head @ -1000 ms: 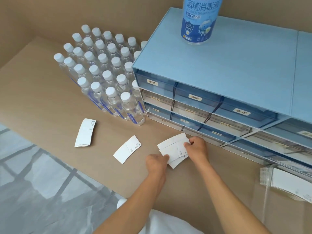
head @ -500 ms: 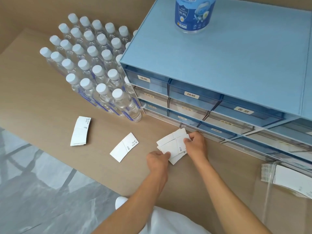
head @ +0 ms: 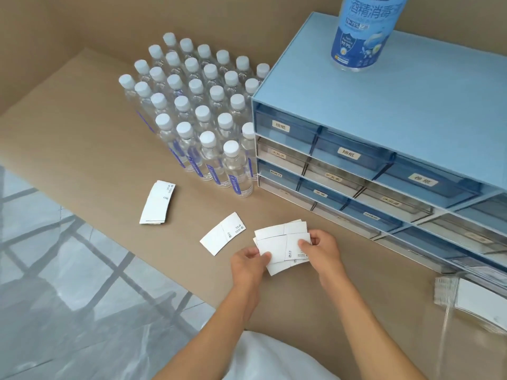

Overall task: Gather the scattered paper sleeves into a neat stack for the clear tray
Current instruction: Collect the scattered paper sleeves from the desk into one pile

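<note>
Head view over a brown counter [head: 82,149]: a blue drawer cabinet [head: 384,127] at right, rows of capped water bottles [head: 197,116] beside it. At the right edge, a clear tray [head: 450,294] already holds some sleeves. Both hands pinch a fanned bunch of paper sleeves [head: 277,242], left hand [head: 248,263] thumb on one end, right hand [head: 322,249] fingers clamped on the other, likely squaring edges. A small stack [head: 157,202] and single sleeve [head: 222,233] lie apart, uncollected.

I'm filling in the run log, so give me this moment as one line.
stage: squaring up | left hand + right hand: gripping uneven sleeve bundle | single sleeve, small stack: loose on table | clear tray: right
</note>
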A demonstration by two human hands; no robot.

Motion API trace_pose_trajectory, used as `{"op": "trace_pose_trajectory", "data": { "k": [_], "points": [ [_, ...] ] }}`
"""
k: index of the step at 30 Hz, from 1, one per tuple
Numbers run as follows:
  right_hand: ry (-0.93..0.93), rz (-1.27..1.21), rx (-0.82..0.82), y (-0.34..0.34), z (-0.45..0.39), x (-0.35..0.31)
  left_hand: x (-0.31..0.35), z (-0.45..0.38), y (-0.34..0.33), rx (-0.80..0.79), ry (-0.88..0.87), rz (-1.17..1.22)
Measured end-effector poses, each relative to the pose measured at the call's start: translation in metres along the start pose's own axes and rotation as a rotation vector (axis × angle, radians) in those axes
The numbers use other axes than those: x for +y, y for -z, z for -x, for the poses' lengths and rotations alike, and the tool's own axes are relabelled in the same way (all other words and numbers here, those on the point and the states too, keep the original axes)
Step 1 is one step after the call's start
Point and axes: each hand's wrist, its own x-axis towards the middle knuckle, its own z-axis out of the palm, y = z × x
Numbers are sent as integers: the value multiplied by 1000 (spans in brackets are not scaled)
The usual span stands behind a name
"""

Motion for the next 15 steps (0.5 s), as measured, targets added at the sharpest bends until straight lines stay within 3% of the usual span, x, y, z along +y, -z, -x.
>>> {"op": "trace_pose_trajectory", "data": {
  "k": [15],
  "points": [
    [162,214,-122,-105,29,-41,17,-13,104,176,-11,162]
  ]
}}
